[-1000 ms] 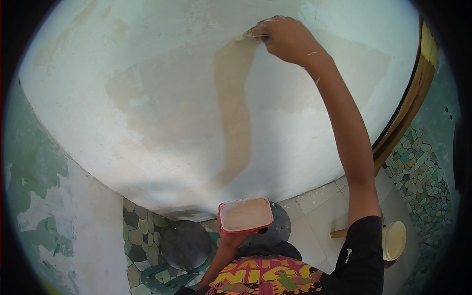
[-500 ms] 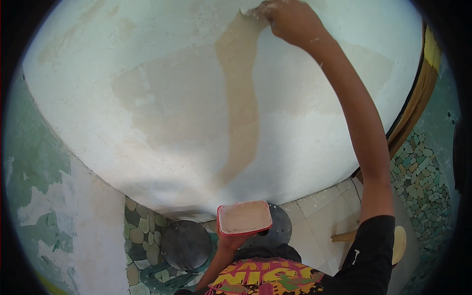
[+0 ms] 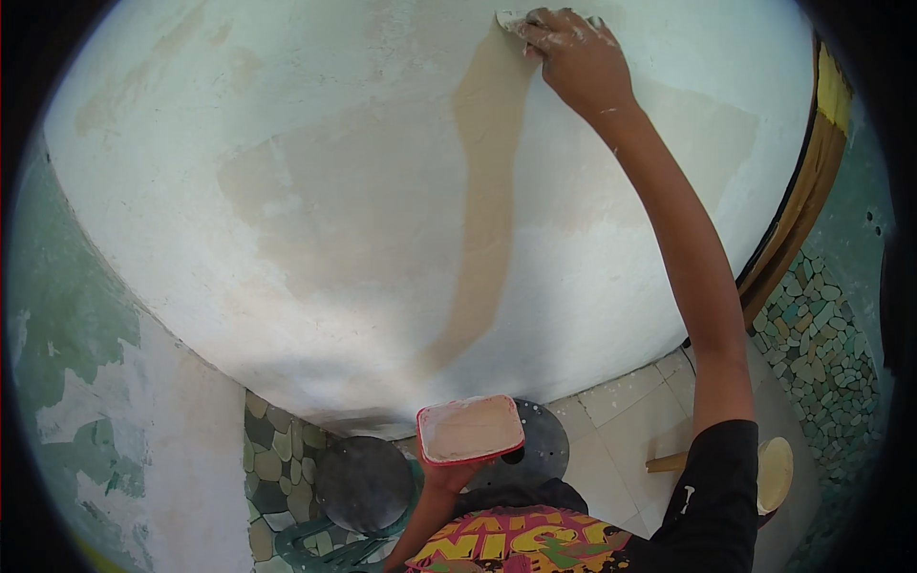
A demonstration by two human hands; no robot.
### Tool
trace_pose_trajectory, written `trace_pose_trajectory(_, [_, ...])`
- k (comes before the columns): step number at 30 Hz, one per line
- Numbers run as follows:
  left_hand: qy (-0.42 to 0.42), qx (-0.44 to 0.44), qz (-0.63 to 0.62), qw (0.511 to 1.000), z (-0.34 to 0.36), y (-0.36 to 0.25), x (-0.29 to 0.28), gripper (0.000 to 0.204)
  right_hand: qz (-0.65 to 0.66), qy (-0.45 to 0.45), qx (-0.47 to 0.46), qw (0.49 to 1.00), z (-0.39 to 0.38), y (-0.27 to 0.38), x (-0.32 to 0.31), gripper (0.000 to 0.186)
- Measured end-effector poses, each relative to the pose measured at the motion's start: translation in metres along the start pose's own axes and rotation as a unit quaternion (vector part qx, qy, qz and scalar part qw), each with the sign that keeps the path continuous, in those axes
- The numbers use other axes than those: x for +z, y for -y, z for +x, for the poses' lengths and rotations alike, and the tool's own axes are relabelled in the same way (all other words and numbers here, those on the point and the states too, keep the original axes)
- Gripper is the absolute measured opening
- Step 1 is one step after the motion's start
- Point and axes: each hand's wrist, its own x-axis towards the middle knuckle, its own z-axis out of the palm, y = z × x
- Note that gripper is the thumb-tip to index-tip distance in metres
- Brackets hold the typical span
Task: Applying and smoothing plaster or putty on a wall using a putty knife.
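Tub [image 3: 493, 456] at six o'clock: rectangular, rounded corners, red sides, smeared rim, pale pinkish paste [image 3: 468, 429] inside. Left hand [image 3: 451, 476] grasping it from below. Scraper [image 3: 507, 19] at twelve, thin pale blade, mostly hidden; right hand [image 3: 581, 62] clenched round it, fingers whitened. Wall [image 3: 611, 296] chalky white, dull tan patches; darker tan band [image 3: 489, 191] runs from blade toward six. Side wall [image 3: 95, 430] at eight, patchy green and white. Tiles [image 3: 600, 444] at five, cream.
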Motion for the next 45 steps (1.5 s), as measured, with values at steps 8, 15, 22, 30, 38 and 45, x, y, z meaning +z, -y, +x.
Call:
trace_pose_trajectory(8, [0.019,-0.008,-0.007,1.0,0.004,0.0,-0.002,0.083,-0.011,0.03,0.034,0.999,-0.012,0.01,-0.009,0.025])
trace_pose_trajectory(15, [0.022,-0.017,-0.014,1.0,0.007,0.005,-0.002,0.084,-0.031,0.035,-0.004,0.999,-0.009,0.012,-0.006,0.02])
trace_pose_trajectory(22, [-0.005,-0.02,-0.022,1.0,0.002,0.007,-0.006,0.084,0.019,-0.003,0.089,0.996,0.0,0.02,-0.022,0.019])
trace_pose_trajectory(30, [-0.019,-0.005,-0.002,1.0,0.0,0.008,-0.001,0.081,0.137,0.079,0.036,0.987,-0.006,0.024,-0.013,0.037])
trace_pose_trajectory(38, [-0.025,-0.002,0.004,1.0,-0.003,0.007,0.0,0.081,0.164,0.085,0.073,0.98,-0.003,-0.008,-0.006,0.03])
trace_pose_trajectory(45, [-0.006,-0.006,0.012,1.0,-0.011,0.008,-0.008,0.084,0.138,0.079,0.061,0.985,0.032,0.004,-0.02,0.032])
